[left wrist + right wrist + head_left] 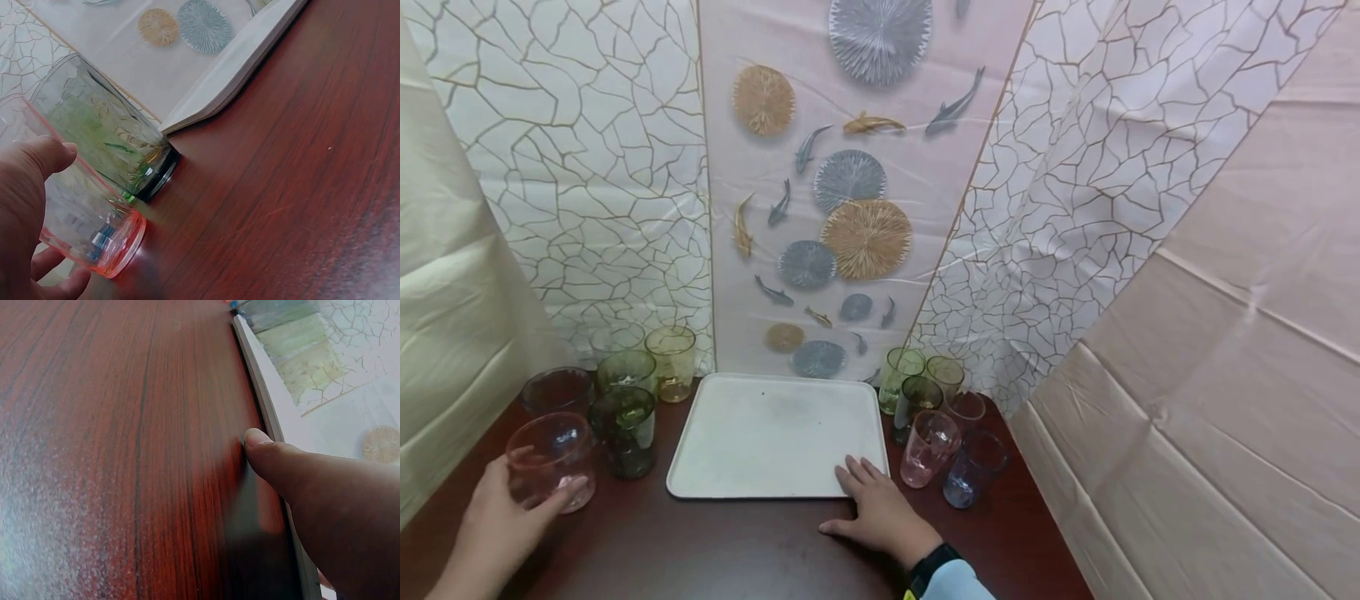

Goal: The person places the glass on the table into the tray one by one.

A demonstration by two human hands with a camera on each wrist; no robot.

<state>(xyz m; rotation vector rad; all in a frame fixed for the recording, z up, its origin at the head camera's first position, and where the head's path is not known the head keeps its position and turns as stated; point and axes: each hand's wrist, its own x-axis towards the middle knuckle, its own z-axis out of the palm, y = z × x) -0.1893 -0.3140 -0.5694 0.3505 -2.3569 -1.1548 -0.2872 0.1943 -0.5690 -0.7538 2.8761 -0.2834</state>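
At the left of the table, my left hand [497,521] holds a clear pink glass [556,454] between thumb and fingers. The left wrist view shows the thumb [53,153] on one side of this glass, whose pink base is close over the tabletop, and fingers curled on the other. A dark green glass [628,437] stands just beyond it. My right hand [880,508] lies with fingers spread over the front right corner of a white rectangular tray [760,437]. In the right wrist view, its thumb [269,453] extends past the tray edge over the table.
Behind the left hand stand a dark glass [557,387], a green glass [625,371] and a yellow glass [672,362]. Right of the tray, several more glasses include a pink tumbler [929,450] and a blue tumbler [973,475]. Patterned cloth [820,208] hangs behind the dark red table [700,550].
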